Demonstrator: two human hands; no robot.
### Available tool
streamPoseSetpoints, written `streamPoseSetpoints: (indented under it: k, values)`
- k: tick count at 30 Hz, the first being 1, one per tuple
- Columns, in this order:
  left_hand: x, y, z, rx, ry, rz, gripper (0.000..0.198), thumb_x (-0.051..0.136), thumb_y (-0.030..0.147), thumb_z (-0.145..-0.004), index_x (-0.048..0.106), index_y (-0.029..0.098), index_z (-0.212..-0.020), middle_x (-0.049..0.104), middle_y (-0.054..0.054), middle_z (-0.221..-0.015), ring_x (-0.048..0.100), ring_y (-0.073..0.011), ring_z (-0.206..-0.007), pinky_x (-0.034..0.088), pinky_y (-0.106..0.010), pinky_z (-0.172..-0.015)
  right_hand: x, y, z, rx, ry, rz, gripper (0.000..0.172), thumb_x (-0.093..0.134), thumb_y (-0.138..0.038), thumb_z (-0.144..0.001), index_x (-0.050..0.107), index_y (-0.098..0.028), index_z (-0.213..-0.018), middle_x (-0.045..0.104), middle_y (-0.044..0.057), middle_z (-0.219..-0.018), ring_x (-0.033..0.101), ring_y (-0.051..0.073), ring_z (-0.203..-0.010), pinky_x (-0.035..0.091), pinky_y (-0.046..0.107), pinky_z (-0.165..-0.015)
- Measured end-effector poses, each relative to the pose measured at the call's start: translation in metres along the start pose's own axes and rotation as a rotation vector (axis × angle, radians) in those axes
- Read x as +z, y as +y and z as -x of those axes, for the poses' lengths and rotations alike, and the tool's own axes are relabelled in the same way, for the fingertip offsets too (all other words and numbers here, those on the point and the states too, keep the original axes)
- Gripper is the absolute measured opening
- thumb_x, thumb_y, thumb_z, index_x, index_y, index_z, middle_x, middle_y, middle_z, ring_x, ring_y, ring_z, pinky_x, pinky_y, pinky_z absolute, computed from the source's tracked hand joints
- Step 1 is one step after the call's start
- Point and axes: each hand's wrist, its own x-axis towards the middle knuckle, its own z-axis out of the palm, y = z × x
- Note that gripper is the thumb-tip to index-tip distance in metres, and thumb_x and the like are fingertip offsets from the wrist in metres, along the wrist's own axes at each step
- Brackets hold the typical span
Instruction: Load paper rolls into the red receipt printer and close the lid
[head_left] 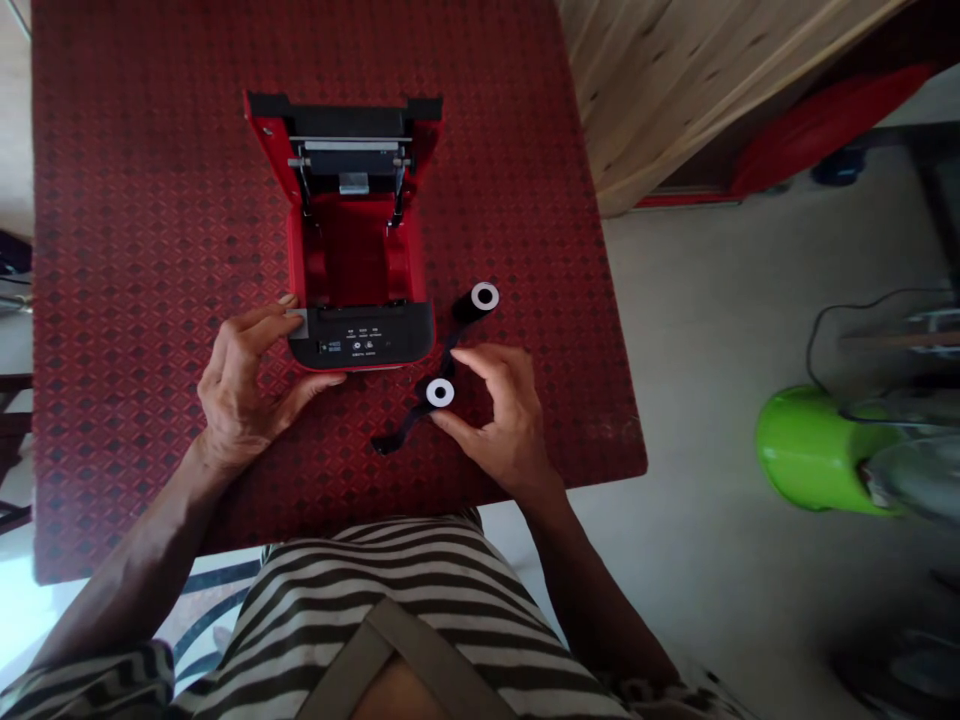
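A red and black portable printer (364,335) stands on the table with its lid (345,120) tilted up, baring an empty red compartment. My left hand (244,375) grips its front left corner, fingers by a small grey patch on top and thumb along the front edge. Just right of the printer are two small rolls with white ring-shaped ends, a farther roll (484,297) and a nearer roll (440,392), joined by a dark ribbon. A loose dark tail (390,442) trails from the nearer one. My right hand (506,405) curves around this nearer roll, thumb and forefinger apart, thumb at its lower edge.
Under everything lies a red patterned tablecloth (150,200). Beyond the table's right edge are a pale wooden panel (660,70), a grey floor (690,330) and a bright green bucket (810,445). A dark cable (814,335) runs near the bucket.
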Motion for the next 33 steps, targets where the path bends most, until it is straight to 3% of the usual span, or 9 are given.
streamPoseSetpoints:
  k: [5, 13, 16, 19, 22, 25, 27, 30, 33]
  values:
    - [-0.001, -0.001, -0.002, 0.001, 0.018, 0.037, 0.075, 0.090, 0.053, -0.080, 0.057, 0.028, -0.143, 0.075, -0.006, -0.128, 0.075, -0.0259, -0.116, 0.067, -0.044, -0.095, 0.008, -0.007, 0.004, -0.008, 0.038, 0.007, 0.036, 0.082, -0.020, -0.084, 0.064, -0.029, -0.114, 0.070, 0.004, -0.102, 0.068, 0.026, -0.095, 0.061, 0.044, -0.084]
    - [0.000, 0.002, -0.005, -0.012, 0.009, 0.085, 0.071, 0.090, 0.046, -0.082, 0.057, 0.027, -0.142, 0.074, -0.009, -0.127, 0.075, -0.0260, -0.118, 0.065, -0.040, -0.099, 0.028, -0.013, 0.010, 0.093, 0.100, 0.035, 0.032, 0.088, -0.029, -0.084, 0.071, -0.030, -0.111, 0.061, 0.005, -0.107, 0.067, 0.026, -0.100, 0.062, 0.047, -0.086]
    - [-0.001, 0.002, -0.004, -0.019, 0.013, 0.100, 0.069, 0.089, 0.048, -0.083, 0.058, 0.026, -0.140, 0.074, -0.009, -0.126, 0.075, -0.0270, -0.118, 0.066, -0.041, -0.098, 0.015, -0.024, 0.008, 0.054, 0.118, 0.043, 0.030, 0.089, -0.031, -0.083, 0.073, -0.029, -0.109, 0.059, 0.008, -0.123, 0.068, 0.027, -0.107, 0.062, 0.049, -0.089]
    - [-0.001, 0.002, -0.003, -0.020, 0.017, 0.136, 0.068, 0.089, 0.045, -0.083, 0.058, 0.024, -0.140, 0.074, -0.010, -0.126, 0.074, -0.0275, -0.120, 0.065, -0.042, -0.100, -0.018, -0.045, 0.001, -0.018, 0.112, 0.087, 0.032, 0.090, -0.034, -0.083, 0.074, -0.027, -0.110, 0.058, 0.010, -0.139, 0.069, 0.027, -0.110, 0.062, 0.047, -0.089]
    - [0.000, 0.001, -0.001, -0.021, 0.017, 0.147, 0.069, 0.089, 0.043, -0.082, 0.057, 0.023, -0.141, 0.074, -0.010, -0.127, 0.073, -0.0262, -0.121, 0.064, -0.040, -0.102, -0.055, -0.066, -0.019, -0.154, 0.008, 0.048, 0.031, 0.082, -0.023, -0.090, 0.070, -0.026, -0.119, 0.069, 0.009, -0.133, 0.072, 0.025, -0.110, 0.061, 0.044, -0.096]
    - [0.001, -0.001, 0.002, -0.019, 0.023, 0.124, 0.072, 0.090, 0.044, -0.082, 0.056, 0.023, -0.142, 0.073, -0.010, -0.130, 0.073, -0.0252, -0.121, 0.064, -0.040, -0.103, -0.070, -0.080, -0.057, -0.299, -0.184, 0.071, 0.034, 0.073, -0.014, -0.096, 0.065, -0.025, -0.127, 0.077, 0.006, -0.119, 0.074, 0.023, -0.108, 0.060, 0.040, -0.097]
    - [0.002, -0.001, 0.004, -0.016, 0.023, 0.119, 0.073, 0.089, 0.045, -0.083, 0.055, 0.023, -0.144, 0.072, -0.011, -0.132, 0.073, -0.0251, -0.120, 0.064, -0.040, -0.103, -0.060, -0.082, -0.088, -0.364, -0.274, 0.184, 0.028, 0.073, -0.015, -0.097, 0.066, -0.023, -0.123, 0.077, 0.007, -0.111, 0.072, 0.024, -0.103, 0.060, 0.040, -0.092]
    - [0.001, -0.001, 0.005, -0.010, 0.021, 0.124, 0.071, 0.086, 0.044, -0.086, 0.054, 0.023, -0.145, 0.072, -0.012, -0.130, 0.074, -0.0248, -0.118, 0.064, -0.040, -0.102, -0.029, -0.080, -0.131, -0.409, -0.395, 0.272, 0.020, 0.073, -0.017, -0.097, 0.069, -0.017, -0.116, 0.076, 0.010, -0.112, 0.068, 0.027, -0.109, 0.057, 0.044, -0.097]
    - [0.000, 0.000, 0.005, -0.003, 0.017, 0.126, 0.069, 0.085, 0.044, -0.088, 0.053, 0.021, -0.145, 0.073, -0.012, -0.127, 0.074, -0.0242, -0.117, 0.064, -0.039, -0.102, 0.000, -0.076, -0.156, -0.380, -0.474, 0.353, 0.013, 0.070, -0.015, -0.098, 0.071, -0.014, -0.111, 0.077, 0.013, -0.109, 0.067, 0.029, -0.112, 0.054, 0.045, -0.101]
